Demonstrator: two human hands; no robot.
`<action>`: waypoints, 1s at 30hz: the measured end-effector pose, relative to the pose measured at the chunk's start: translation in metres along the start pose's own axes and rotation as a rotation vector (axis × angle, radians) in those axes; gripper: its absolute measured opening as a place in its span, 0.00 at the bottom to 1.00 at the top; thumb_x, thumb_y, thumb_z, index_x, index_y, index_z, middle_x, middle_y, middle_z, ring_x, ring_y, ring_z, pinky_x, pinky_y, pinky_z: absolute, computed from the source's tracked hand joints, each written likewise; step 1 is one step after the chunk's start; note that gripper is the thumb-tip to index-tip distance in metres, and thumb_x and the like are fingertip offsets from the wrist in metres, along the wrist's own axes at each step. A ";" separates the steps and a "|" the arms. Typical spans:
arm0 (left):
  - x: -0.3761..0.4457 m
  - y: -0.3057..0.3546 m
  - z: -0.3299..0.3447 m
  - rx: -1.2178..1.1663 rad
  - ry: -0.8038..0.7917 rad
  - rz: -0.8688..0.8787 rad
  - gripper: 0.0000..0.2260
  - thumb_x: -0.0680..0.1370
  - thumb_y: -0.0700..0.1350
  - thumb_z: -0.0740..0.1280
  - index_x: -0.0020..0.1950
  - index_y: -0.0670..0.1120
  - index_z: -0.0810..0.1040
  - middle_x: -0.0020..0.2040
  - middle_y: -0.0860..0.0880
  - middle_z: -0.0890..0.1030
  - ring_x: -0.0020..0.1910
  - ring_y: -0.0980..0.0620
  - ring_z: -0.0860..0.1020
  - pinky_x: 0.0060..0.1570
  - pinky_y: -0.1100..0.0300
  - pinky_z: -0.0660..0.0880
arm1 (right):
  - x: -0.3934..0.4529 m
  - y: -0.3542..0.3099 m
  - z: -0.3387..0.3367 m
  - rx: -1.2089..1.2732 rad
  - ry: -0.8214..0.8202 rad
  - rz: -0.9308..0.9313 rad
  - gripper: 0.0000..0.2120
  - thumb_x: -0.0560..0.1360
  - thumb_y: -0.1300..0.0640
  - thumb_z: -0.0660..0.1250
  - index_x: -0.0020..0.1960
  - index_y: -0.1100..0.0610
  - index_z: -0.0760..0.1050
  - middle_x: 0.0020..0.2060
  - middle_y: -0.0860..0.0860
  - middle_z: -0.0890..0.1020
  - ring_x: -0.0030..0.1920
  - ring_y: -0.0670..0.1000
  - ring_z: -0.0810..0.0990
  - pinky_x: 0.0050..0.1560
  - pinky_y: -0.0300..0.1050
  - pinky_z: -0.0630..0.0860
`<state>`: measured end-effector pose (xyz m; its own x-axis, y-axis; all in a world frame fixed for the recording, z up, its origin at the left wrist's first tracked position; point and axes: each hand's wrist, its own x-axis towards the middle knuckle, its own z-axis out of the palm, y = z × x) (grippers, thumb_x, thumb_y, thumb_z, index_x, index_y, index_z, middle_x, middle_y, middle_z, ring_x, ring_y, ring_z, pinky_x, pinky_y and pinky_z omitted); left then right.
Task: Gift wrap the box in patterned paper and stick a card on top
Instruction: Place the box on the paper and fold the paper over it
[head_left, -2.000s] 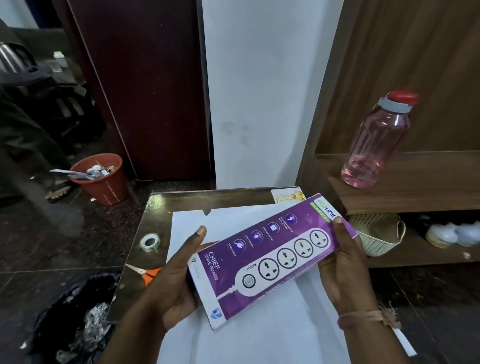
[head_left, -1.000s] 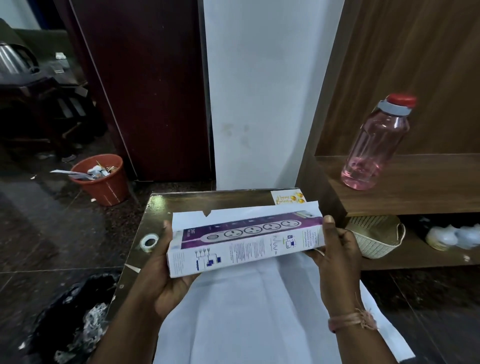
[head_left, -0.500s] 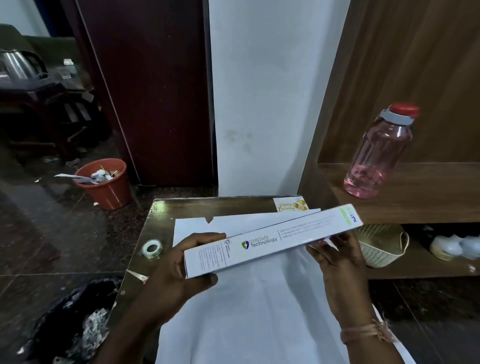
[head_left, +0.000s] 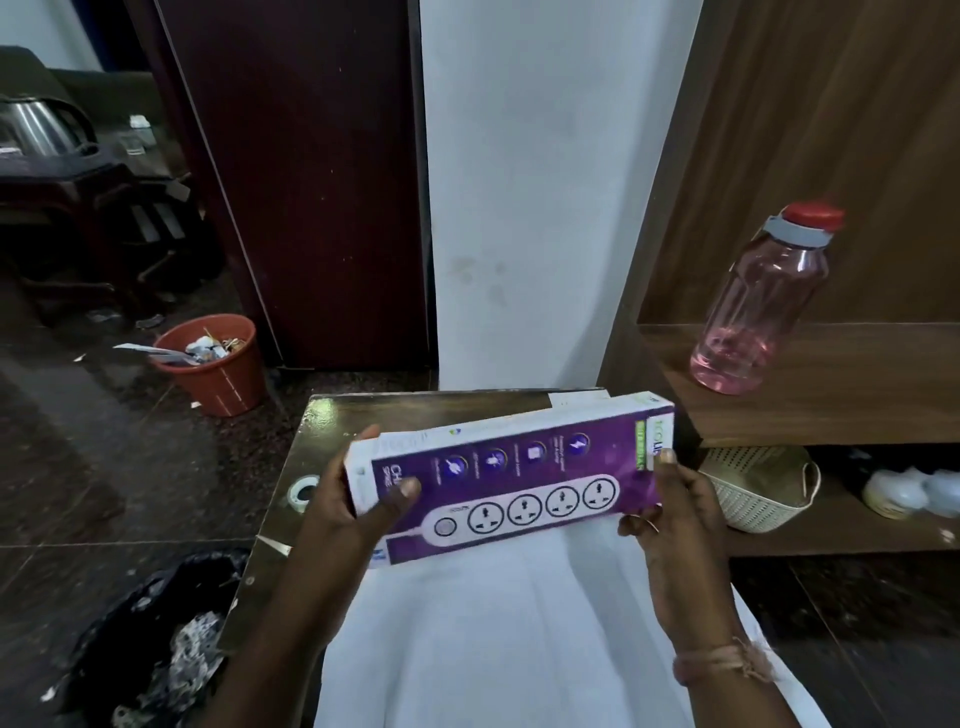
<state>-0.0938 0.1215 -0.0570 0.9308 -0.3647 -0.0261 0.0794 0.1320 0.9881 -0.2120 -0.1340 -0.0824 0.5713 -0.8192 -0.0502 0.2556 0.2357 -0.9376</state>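
the left hand (head_left: 358, 499) and right hand (head_left: 675, 514) each grip one end of the purple box (head_left: 511, 478), held above the white sheet (head_left: 519, 623) on the table (head_left: 332, 415). it should go down squarely on the sheet's middle. a tape roll (head_left: 303, 491) sits at nine o'clock, a pink bottle (head_left: 758, 306) at two, an orange bin (head_left: 213, 369) at ten.

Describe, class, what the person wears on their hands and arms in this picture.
Both forearms are bare, with no sleeves in view. The right hand has a thin ring on one finger and a frayed pinkish thread band tied round the wrist. The left hand wears nothing visible.
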 end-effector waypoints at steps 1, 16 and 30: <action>0.001 0.002 0.000 -0.034 0.051 -0.006 0.25 0.74 0.47 0.76 0.69 0.54 0.75 0.58 0.45 0.86 0.55 0.41 0.85 0.53 0.33 0.81 | -0.001 -0.001 0.001 -0.017 0.014 -0.009 0.16 0.75 0.41 0.68 0.52 0.54 0.76 0.43 0.53 0.83 0.35 0.49 0.75 0.34 0.48 0.71; -0.004 0.007 0.008 0.073 -0.082 0.184 0.30 0.79 0.72 0.53 0.77 0.61 0.68 0.76 0.54 0.73 0.77 0.53 0.68 0.76 0.39 0.64 | -0.004 -0.024 0.002 0.188 -0.040 0.173 0.29 0.75 0.29 0.56 0.56 0.50 0.81 0.42 0.51 0.84 0.41 0.53 0.82 0.49 0.55 0.78; 0.005 -0.002 0.003 -0.298 0.009 -0.097 0.21 0.84 0.40 0.57 0.76 0.54 0.71 0.67 0.49 0.81 0.69 0.47 0.78 0.68 0.47 0.74 | -0.001 -0.026 -0.005 0.373 -0.096 0.072 0.16 0.80 0.65 0.53 0.59 0.59 0.77 0.54 0.56 0.85 0.52 0.52 0.85 0.45 0.45 0.84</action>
<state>-0.0905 0.1168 -0.0586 0.9167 -0.3809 -0.1206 0.2678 0.3617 0.8930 -0.2232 -0.1416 -0.0600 0.6638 -0.7453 -0.0626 0.4679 0.4791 -0.7427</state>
